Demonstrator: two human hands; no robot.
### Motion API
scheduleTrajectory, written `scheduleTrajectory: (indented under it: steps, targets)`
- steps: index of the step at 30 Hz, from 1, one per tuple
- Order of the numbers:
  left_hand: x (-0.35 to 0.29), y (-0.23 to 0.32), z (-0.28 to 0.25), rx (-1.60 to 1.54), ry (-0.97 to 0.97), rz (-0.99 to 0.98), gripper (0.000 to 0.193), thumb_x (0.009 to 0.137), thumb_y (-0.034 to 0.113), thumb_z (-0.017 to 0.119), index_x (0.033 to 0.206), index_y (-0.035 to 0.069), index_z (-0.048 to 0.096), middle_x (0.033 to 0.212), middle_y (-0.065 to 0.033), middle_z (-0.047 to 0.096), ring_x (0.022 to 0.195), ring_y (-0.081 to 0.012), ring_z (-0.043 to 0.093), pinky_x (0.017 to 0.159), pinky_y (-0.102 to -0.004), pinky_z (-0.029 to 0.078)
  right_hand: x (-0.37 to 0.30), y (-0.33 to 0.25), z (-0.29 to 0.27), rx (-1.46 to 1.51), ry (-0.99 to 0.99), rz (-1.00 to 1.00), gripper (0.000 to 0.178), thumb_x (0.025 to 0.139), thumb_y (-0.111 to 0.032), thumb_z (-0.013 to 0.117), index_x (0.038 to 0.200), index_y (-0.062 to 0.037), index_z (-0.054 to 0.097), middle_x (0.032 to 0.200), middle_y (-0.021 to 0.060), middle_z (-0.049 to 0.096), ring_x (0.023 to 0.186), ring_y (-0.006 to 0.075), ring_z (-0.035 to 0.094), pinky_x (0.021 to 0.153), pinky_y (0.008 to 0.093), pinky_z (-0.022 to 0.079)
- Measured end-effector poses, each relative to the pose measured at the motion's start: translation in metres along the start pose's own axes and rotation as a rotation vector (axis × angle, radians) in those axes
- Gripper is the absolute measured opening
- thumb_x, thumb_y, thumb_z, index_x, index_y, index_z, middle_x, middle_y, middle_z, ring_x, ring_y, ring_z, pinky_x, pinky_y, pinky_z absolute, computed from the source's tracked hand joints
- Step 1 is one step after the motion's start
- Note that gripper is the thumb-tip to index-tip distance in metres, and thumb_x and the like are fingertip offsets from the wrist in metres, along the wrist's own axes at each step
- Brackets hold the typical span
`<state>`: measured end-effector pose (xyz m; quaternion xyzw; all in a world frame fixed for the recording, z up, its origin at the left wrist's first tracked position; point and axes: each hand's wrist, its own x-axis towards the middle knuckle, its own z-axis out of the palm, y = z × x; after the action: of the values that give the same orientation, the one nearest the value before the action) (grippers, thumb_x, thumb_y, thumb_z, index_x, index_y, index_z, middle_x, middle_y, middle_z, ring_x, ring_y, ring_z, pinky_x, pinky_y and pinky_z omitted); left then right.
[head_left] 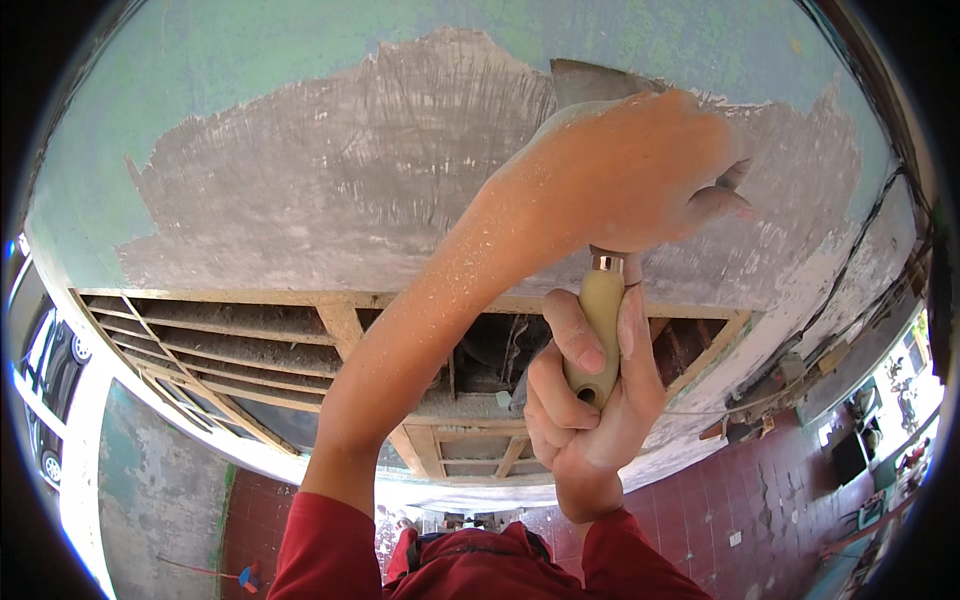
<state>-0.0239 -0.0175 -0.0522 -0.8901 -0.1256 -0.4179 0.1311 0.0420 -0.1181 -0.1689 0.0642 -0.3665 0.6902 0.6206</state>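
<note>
My right hand [600,400] is wrapped around the pale yellow-green handle of a scraper [602,330], below a shiny metal collar. A grey, flat-edged piece [595,82], apparently its blade, shows above my left wrist, against the wall. My left arm crosses the view toward the upper right. My left hand [665,170] lies over the tool above the collar and hides most of the blade. Only a thumb and a bit of another finger show on its far side, so its grip is unclear. Pale dust speckles the left forearm.
The wall has green paint [250,60] around a large bare grey patch [340,170]. Below it runs a wooden frame with dusty louvre slats [230,330]. Cables [880,210] hang at the right. Red floor tiles [700,500] lie below, and a parked car [55,370] shows at the left.
</note>
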Motion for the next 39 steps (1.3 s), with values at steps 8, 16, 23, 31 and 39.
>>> scheduleTrajectory:
  steps: [8, 16, 23, 31, 39]
  targets:
    - [0.036, -0.001, -0.039, -0.079, 0.022, 0.051, 0.023, 0.092, 0.024, 0.068, 0.095, 0.001, 0.068, 0.084, -0.0212, 0.068, 0.083, -0.0389, 0.066, 0.075, -0.0463, 0.052, 0.032, -0.013, 0.019, 0.089, -0.129, -0.037, 0.049, 0.112, -0.035, 0.033, 0.157, -0.0155, 0.029, 0.081, 0.0037, 0.043, 0.045, 0.0052, 0.02, 0.034, 0.0182, 0.019]
    - [-0.008, -0.003, -0.007, 0.039, 0.088, 0.025, 0.022, 0.09, 0.029, 0.071, 0.091, 0.007, 0.069, 0.076, -0.0148, 0.065, 0.07, -0.0348, 0.064, 0.065, -0.0432, 0.049, 0.004, 0.009, 0.005, -0.008, -0.024, 0.02, 0.047, 0.112, -0.035, 0.032, 0.156, -0.0178, 0.027, 0.081, 0.004, 0.044, 0.043, 0.0058, 0.021, 0.034, 0.0177, 0.019]
    - [0.002, -0.013, -0.014, 0.076, 0.096, 0.089, 0.023, 0.09, 0.026, 0.07, 0.09, 0.003, 0.071, 0.076, -0.0176, 0.07, 0.072, -0.037, 0.07, 0.067, -0.046, 0.054, 0.012, 0.009, 0.006, 0.037, -0.074, 0.008, 0.048, 0.112, -0.033, 0.032, 0.157, -0.0173, 0.026, 0.081, 0.0043, 0.044, 0.043, 0.0055, 0.021, 0.034, 0.0177, 0.019]
    - [0.019, -0.007, -0.044, 0.107, 0.091, 0.031, 0.022, 0.09, 0.024, 0.068, 0.094, 0.002, 0.071, 0.084, -0.0194, 0.071, 0.081, -0.0375, 0.07, 0.073, -0.0458, 0.055, 0.037, 0.009, 0.02, 0.041, -0.121, -0.024, 0.046, 0.112, -0.035, 0.033, 0.155, -0.0176, 0.028, 0.082, 0.0046, 0.045, 0.044, 0.0053, 0.02, 0.034, 0.017, 0.02]
    - [-0.016, -0.005, -0.013, 0.049, 0.054, -0.006, 0.028, 0.09, 0.031, 0.07, 0.087, 0.003, 0.072, 0.078, -0.0196, 0.07, 0.078, -0.0398, 0.071, 0.069, -0.0481, 0.056, 0.006, 0.022, -0.007, 0.011, -0.049, 0.009, 0.044, 0.112, -0.034, 0.031, 0.153, -0.0175, 0.029, 0.079, 0.0064, 0.043, 0.042, 0.0055, 0.017, 0.034, 0.0178, 0.021]
